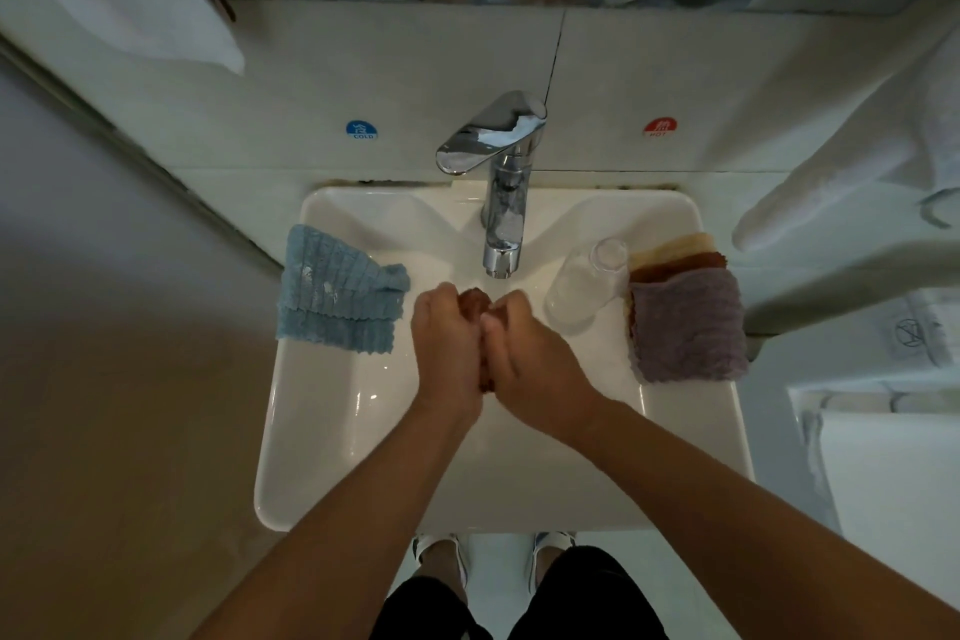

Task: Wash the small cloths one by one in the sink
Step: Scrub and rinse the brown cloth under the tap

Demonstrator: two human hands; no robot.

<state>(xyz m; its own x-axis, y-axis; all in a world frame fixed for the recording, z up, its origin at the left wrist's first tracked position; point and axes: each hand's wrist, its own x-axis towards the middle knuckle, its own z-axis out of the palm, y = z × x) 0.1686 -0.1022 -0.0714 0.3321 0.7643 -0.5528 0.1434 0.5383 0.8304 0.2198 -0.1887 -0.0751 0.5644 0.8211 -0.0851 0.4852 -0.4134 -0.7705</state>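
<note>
Both hands work over the basin of the sink, just below the tap spout. Left hand and right hand are pressed side by side, fingers curled tight round a bunched reddish-brown cloth; only a tuft shows at 12 o'clock of the knuckles. Whether water is running: cannot tell. Risks, as judged: the clear glass lies tilted on the rim at 2 o'clock, just beside the right hand; an outward elbow swing could knock it into the basin. The blue cloth at 9 o'clock overhangs the rim and could slide in. Stacked cloths at 3 o'clock sit at the rim edge. Open room: basin toward 6 o'clock; little at either side.
</note>
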